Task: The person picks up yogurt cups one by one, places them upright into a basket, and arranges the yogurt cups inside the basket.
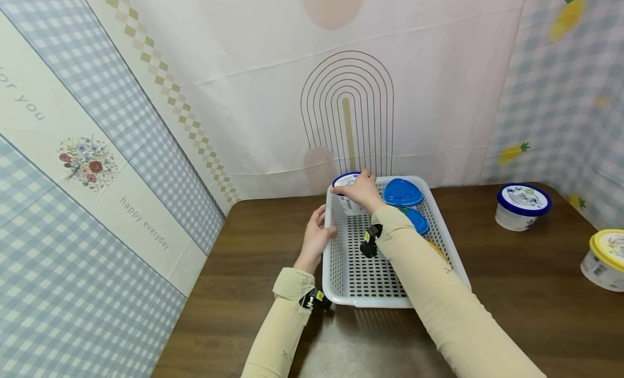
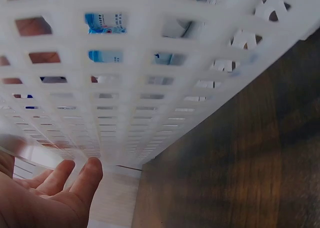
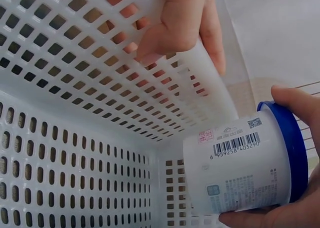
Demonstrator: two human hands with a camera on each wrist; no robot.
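Observation:
A white plastic basket (image 1: 375,302) with slotted sides stands on the table. My left hand (image 1: 316,240) holds its left wall, thumb over the rim and fingers along the outside. At the far left corner, my right hand (image 1: 362,191) grips a white tub (image 3: 235,163) with a dark blue lid by its lid. In the right wrist view the tub's barcode side shows, and its base is inside the basket; whether it touches the bottom I cannot tell. Along the basket's right side are two blue-lidded containers (image 1: 402,192) and a yellow edge (image 1: 437,251), partly hidden by my right arm.
On the brown table (image 1: 253,248), to the right of the basket, stand a tub with a dark blue lid (image 1: 524,200) and a yellow-lidded tub (image 1: 606,259). A patterned cloth (image 1: 263,123) hangs close behind the table's far edge.

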